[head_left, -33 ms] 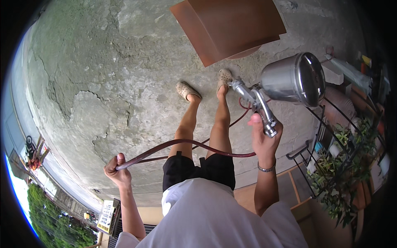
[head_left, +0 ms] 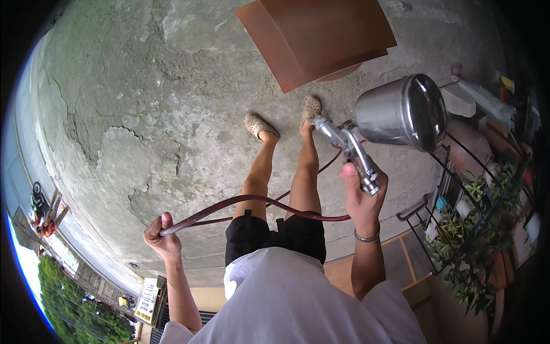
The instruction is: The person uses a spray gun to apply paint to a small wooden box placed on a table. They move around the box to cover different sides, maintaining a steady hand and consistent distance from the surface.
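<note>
My right hand is closed round the handle of a silver spray gun with its thumb along the side. The gun's metal paint cup tilts out to the right and its nozzle points toward the far left. A dark red air hose runs in an arc from beside my right wrist across my thighs to my left hand, whose fingers are closed on a bend of it. Another stretch of hose passes behind, over my right leg. Where the hose meets the gun is hidden by my right hand.
A reddish-brown panel or box-like piece lies ahead on the cracked concrete floor. At right are potted plants, a black metal frame and piled items. A signboard stands lower left; a motorbike is beyond.
My right hand and the spray gun have shifted slightly left and toward me. The left hand holds still. The motorbike in the distance at left has moved a little.
</note>
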{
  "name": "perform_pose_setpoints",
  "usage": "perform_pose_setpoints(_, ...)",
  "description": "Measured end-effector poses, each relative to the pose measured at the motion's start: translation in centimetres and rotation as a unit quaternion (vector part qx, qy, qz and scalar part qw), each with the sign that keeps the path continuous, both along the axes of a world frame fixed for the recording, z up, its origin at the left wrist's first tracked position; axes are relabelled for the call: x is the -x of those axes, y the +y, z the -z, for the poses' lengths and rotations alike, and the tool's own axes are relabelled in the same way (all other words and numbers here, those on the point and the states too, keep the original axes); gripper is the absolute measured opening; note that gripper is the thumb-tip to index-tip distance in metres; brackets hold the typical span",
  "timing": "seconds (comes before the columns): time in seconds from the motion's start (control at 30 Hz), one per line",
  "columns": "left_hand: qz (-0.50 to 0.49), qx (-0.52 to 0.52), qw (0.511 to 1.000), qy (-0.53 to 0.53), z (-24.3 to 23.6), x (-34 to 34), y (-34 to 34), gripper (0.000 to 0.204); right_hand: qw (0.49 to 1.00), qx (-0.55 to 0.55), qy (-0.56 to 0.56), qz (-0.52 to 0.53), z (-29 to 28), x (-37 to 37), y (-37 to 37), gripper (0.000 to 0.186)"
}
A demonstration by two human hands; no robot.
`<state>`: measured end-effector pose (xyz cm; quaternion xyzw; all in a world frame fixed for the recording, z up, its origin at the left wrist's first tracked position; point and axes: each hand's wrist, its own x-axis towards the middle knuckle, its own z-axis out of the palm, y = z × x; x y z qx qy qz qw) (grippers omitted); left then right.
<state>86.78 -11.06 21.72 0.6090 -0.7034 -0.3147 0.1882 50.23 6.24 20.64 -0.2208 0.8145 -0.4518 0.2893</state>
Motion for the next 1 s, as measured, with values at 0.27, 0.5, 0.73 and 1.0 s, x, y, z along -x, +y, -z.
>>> perform_pose_setpoints(0.27,0.011,0.002,1.000,0.012,1.8,2.0,-2.2,0.060,0.998,0.000,-0.019,-0.056,-1.1,0.3,-1.9,0.022)
perform_pose_setpoints(0.5,0.062,-0.012,0.998,0.026,1.3,6.2,-1.8,0.061,0.974,-0.089,0.076,0.195,3.8,9.6,-0.8,0.044)
perform_pose_setpoints(0.73,0.128,-0.028,0.990,0.047,1.0,9.1,-1.5,0.061,0.936,-0.091,0.178,0.291,4.2,18.1,-0.7,0.047)
perform_pose_setpoints(1.0,0.096,-0.021,0.995,0.035,1.1,8.7,-3.3,0.060,0.938,-0.084,0.142,0.306,2.0,16.7,-2.2,0.049)
